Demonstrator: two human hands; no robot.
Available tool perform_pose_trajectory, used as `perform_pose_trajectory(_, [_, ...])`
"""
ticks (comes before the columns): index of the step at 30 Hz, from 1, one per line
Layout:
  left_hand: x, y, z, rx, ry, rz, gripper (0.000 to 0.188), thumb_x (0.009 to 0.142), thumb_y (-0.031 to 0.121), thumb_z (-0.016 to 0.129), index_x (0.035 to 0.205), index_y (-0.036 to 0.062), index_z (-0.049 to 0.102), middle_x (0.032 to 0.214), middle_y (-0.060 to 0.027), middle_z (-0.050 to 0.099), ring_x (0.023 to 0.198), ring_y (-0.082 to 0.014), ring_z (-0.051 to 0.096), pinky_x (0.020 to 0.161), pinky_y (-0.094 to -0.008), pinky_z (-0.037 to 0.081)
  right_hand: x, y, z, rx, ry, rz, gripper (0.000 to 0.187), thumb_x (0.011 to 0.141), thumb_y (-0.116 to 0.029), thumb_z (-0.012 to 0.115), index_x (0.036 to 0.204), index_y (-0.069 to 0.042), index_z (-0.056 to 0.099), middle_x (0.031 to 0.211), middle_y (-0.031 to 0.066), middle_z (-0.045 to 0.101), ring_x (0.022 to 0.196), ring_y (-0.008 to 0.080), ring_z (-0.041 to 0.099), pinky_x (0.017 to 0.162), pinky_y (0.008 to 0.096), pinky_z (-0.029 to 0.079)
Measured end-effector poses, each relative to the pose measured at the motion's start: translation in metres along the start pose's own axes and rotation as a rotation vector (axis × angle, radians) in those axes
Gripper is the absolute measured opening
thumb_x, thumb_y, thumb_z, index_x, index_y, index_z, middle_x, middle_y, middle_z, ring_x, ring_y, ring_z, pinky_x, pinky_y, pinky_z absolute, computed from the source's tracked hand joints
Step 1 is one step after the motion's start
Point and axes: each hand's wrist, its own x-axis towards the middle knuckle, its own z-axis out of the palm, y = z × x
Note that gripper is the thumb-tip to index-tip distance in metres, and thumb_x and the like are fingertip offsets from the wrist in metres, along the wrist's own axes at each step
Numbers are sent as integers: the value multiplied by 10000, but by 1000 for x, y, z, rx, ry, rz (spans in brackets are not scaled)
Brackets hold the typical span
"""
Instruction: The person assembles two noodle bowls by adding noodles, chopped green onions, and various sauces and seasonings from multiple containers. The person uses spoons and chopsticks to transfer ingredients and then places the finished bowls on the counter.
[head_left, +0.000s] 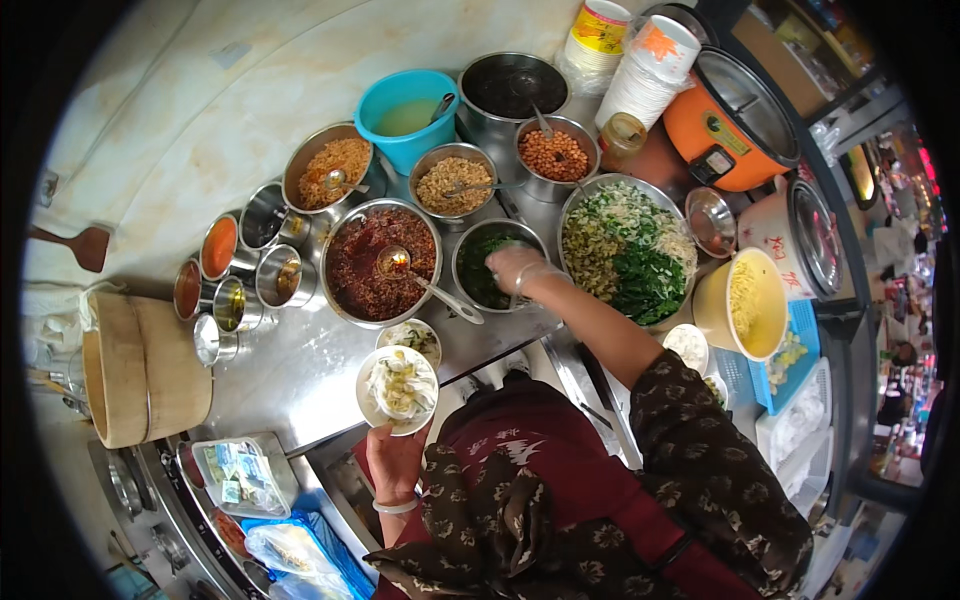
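Note:
My left hand grips a white bowl from below, over the counter's front edge. Pale noodles with yellowish-green bits on top fill it. Just behind stands another white bowl with similar bits inside. My right hand, in a thin clear glove, reaches into a steel pot of dark green chopped leaves. Its fingers are bunched, their tips partly hidden, and what they pinch cannot be made out. Left of that pot, a large steel basin holds red chilli sauce and a ladle.
A wide basin of chopped greens lies beneath my right arm's far side. Behind are pots of peanuts and grains, a blue tub and an orange cooker. Small steel cups and a wooden bucket stand left; a yellow tub right.

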Motion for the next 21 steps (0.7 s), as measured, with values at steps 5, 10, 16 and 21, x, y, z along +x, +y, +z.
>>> perform_pose_trajectory(5, [2, -10, -13, 8, 39, -2, 635, 857, 166, 571, 1445, 68, 351, 1428, -116, 455, 1299, -288, 459, 1074, -459, 391, -32, 4, -56, 476, 58, -20, 270, 800, -157, 653, 1033, -22, 649, 891, 165, 687, 847, 252, 665, 753, 374, 519])
perform_pose_trajectory(10, [22, -12, -1, 92, -36, -80, 596, 884, 141, 525, 1449, 123, 335, 1425, -81, 435, 1289, -243, 456, 1060, -438, 391, -89, -36, -111, 1089, -79, -289, 292, 897, -140, 655, 1133, 9, 568, 900, 58, 626, 777, 80, 587, 673, 246, 503])
perform_pose_trajectory(16, [45, -15, 39, 156, -142, -109, 587, 875, 190, 550, 1423, 88, 364, 1414, -66, 449, 1292, -221, 452, 1115, -409, 351, -107, -105, -96, 669, -5, -574, 256, 856, -164, 677, 1063, -22, 627, 932, 142, 672, 831, 285, 657, 761, 376, 513])
perform_pose_trajectory(21, [54, -15, 46, 153, -208, -111, 561, 870, 165, 542, 1403, 85, 385, 1384, -70, 477, 1258, -218, 485, 1074, -402, 394, -118, -109, -83, 424, 395, -468, 192, 820, -148, 698, 963, -41, 628, 876, 108, 605, 768, 281, 626, 716, 388, 488])
